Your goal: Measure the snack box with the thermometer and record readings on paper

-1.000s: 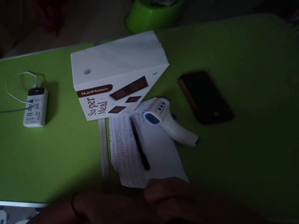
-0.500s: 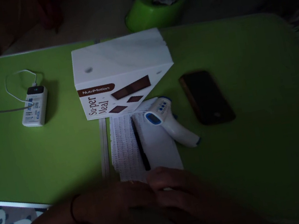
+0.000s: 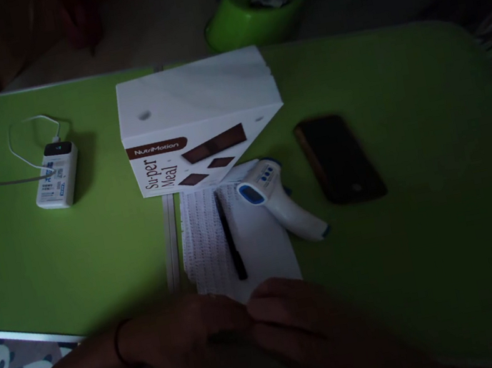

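Note:
At the near edge of the table my left hand [image 3: 188, 328], with a dark band at its wrist, meets my right hand [image 3: 290, 312]. Fingers of both hands are bent and pressed together; deep shadow hides what they hold, if anything. Just beyond them lie a written sheet of paper [image 3: 206, 242] and a blank white page [image 3: 261, 245]. A black pen [image 3: 231, 237] rests across the papers. On their right side lies a white and blue infrared thermometer [image 3: 297, 216], its small screen facing me.
Behind the papers stands a white NutriMotion box [image 3: 197, 100]. A dark phone [image 3: 341, 157] lies to the right, a white power bank [image 3: 58, 177] with a cable to the left. The green table [image 3: 448, 224] has a metal seam. Beyond its far edge is a green bin [image 3: 250, 21].
My left hand's fingers have curled in more, and my right hand has shifted slightly against them. The things on the table stay where they were.

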`<state>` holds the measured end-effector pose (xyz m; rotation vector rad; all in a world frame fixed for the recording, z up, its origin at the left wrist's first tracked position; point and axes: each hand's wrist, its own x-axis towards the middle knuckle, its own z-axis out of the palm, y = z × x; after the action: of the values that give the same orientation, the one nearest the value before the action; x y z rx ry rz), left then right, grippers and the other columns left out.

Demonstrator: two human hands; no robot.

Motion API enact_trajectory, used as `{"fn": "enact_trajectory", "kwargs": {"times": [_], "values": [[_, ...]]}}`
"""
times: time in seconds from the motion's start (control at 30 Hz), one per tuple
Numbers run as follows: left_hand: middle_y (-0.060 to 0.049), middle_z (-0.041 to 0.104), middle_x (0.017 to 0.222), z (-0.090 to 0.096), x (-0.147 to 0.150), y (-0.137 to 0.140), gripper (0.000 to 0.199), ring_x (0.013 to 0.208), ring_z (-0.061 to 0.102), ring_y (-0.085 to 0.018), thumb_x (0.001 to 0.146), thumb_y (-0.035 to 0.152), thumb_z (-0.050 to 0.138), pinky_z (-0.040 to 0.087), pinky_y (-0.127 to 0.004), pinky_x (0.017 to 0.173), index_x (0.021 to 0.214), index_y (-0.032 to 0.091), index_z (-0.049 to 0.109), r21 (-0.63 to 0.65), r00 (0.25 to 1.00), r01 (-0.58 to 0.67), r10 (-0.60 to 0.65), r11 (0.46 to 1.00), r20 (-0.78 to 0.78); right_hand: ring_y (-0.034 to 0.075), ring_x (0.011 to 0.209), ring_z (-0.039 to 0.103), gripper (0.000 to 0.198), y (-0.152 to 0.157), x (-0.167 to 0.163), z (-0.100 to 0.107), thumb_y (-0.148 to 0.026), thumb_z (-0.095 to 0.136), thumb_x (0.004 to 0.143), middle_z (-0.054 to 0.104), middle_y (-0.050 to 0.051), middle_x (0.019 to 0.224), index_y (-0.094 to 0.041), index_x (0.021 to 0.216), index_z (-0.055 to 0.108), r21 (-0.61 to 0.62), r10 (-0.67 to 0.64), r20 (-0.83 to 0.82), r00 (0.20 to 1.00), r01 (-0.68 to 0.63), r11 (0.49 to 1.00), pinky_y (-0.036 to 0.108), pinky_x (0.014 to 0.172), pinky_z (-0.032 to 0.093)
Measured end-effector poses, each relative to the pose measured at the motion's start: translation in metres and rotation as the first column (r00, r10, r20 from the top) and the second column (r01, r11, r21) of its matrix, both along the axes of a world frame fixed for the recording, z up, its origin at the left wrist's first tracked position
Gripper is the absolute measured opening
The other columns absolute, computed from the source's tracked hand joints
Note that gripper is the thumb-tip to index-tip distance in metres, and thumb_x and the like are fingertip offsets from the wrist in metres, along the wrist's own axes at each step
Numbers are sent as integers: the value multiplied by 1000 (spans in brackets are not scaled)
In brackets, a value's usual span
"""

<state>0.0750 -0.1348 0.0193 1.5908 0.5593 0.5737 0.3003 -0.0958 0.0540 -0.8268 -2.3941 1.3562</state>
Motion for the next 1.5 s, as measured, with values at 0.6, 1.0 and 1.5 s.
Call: {"fn": "enact_trajectory", "kwargs": {"times": [0.6,1.0,1.5], "values": [[-11,76,95,10,10,-6,30,92,70,-20,110,28,45,54,-32,86,99,13,68,512,939,-141,278,847,-202,15,67,67,17,2,-12,2,-15,57,85,67,0,72,-24,70,59,-91,-40,199,979,60,994,25,61,55],[-10,76,91,11,13,-3,31,85,69,-17,110,30,48,54,-28,77,99,12,70,538,918,-291,388,791,-74,16,73,72,12,2,-8,-5,-18,59,85,74,2,83,-26,78,64,50,-137,73,988,133,990,26,68,62],[-9,77,102,16,12,-3,25,94,71,-17,109,29,51,54,-28,87,103,12,69,534,921,-288,382,795,-72,15,68,71,15,1,-4,-9,-17,57,93,75,0,79,-27,84,65,223,-119,-72,990,133,966,24,60,58]]}}
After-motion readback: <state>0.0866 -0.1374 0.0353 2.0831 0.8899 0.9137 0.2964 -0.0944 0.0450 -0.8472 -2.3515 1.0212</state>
